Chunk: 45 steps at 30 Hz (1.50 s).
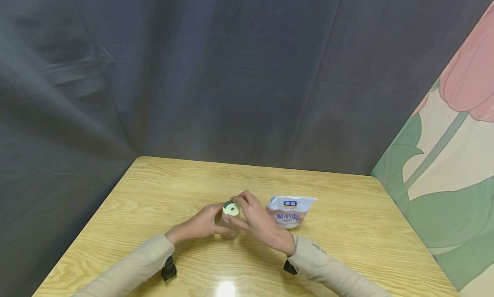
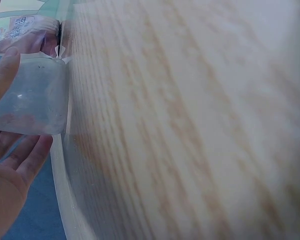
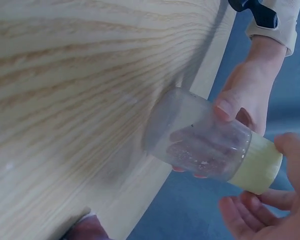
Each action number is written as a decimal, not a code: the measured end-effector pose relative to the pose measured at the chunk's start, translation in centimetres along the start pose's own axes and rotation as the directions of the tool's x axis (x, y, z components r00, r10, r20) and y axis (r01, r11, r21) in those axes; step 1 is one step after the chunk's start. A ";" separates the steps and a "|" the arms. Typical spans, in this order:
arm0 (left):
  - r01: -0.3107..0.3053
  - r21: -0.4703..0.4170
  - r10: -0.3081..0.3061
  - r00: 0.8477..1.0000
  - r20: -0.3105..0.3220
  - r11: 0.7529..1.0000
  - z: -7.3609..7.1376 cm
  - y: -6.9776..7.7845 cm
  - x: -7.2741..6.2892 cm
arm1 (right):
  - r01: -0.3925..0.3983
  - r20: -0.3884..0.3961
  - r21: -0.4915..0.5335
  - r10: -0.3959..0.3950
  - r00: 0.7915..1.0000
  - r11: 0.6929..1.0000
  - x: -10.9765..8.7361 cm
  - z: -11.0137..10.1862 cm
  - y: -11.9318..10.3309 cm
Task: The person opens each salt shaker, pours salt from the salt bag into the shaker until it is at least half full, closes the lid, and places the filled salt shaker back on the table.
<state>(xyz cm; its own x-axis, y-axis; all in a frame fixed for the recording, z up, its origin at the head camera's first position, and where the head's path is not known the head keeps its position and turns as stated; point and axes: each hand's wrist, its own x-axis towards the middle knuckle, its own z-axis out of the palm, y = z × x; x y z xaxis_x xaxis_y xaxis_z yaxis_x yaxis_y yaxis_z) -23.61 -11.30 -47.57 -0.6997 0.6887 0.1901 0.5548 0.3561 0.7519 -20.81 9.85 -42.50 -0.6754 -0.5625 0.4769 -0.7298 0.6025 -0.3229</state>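
Curtain fabric (image 1: 69, 117) is hanging down the left side and across the back of the wood-grain table (image 1: 127, 211). Going right, the person's left hand (image 1: 201, 223) is gripping a clear plastic jar (image 3: 197, 137) round its body, probably so it isn't slipping or spinning. That jar's standing on the table, near the middle. Right hand (image 1: 262, 224) is pinching its pale yellow lid (image 3: 256, 164), thumb against fingers, likely for a decent twisting grip; can't tell if it's actually turning though. Just past that hand, a bag of refined salt (image 1: 289, 213) is sitting, maybe parked for easy reach. The hand's covering its lower left, so no clue if it's opened. Jar contents are looking murky through the cloudy plastic, and the left wrist view is cutting off the lid.
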 end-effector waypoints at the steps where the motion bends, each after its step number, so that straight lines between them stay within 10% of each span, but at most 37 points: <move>1: 0.002 0.001 -0.002 1.000 -0.001 1.000 0.0 0.0 0.0 | -0.004 0.005 -0.003 0.004 1.000 1.000 0.0 0.0 0.0; 12: 0.011 0.048 -0.010 1.000 -0.017 0.999 0.0 0.0 0.0 | 0.110 0.029 -0.007 -0.110 0.994 0.994 0.1 0.2 0.0; 45: 0.014 0.023 -0.014 1.000 -0.006 1.000 -0.2 0.4 -0.1 | 0.029 0.009 0.023 -0.029 1.000 0.999 0.0 -0.1 -0.1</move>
<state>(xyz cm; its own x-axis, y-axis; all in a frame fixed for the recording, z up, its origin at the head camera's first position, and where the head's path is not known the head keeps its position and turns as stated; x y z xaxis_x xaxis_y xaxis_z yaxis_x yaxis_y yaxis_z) -23.40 -11.30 -47.18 -0.7103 0.6795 0.1835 0.5552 0.3807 0.7395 -20.75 9.87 -42.35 -0.6545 -0.5849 0.4790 -0.7515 0.5727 -0.3276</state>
